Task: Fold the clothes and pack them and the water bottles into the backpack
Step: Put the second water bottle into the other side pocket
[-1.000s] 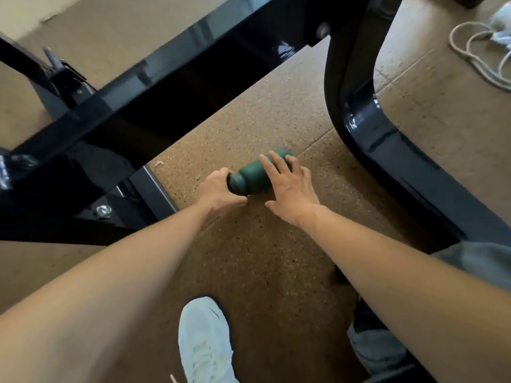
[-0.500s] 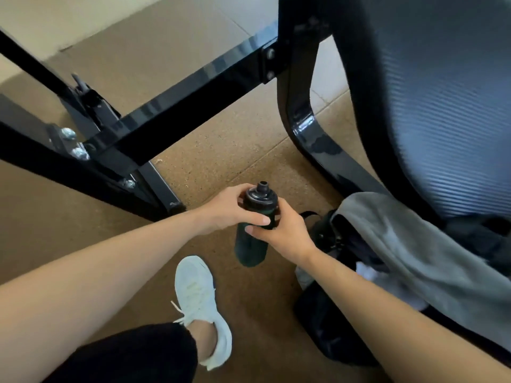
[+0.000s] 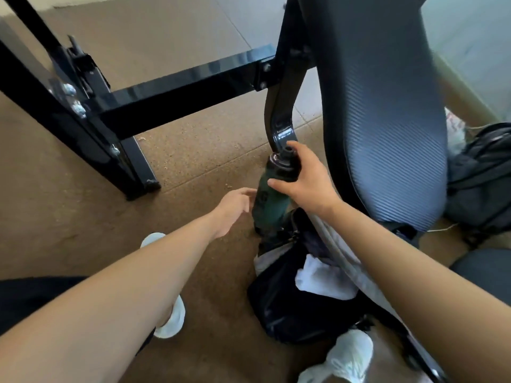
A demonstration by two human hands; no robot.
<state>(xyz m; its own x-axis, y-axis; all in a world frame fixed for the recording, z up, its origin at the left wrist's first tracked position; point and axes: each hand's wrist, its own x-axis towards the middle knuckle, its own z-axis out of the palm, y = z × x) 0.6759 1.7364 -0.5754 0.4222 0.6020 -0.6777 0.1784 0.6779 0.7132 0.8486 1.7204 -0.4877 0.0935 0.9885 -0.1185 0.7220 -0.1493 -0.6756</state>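
Observation:
A dark green water bottle (image 3: 269,199) with a black cap stands upright at the far edge of a black backpack (image 3: 290,310) on the floor. My right hand (image 3: 304,181) grips the bottle around its cap and neck. Beside the bottle's left side my left hand (image 3: 235,205) hovers with loose fingers, the fingertips close to or just touching it. Inside the open backpack lie white cloth (image 3: 323,277) and a grey garment (image 3: 345,258), which runs under my right forearm. The bottle's base is hidden by the bag's rim.
A grey mesh chair back (image 3: 387,111) rises close on the right. A black metal table frame (image 3: 171,89) crosses the far side, with its foot on the brown floor. Another dark bag (image 3: 481,178) lies at the far right. My white shoes (image 3: 171,319) stand near the backpack.
The bottle was lifted off the floor, turned upright and carried right to the backpack's edge. My left hand has let go of it; my right hand now holds the cap end alone.

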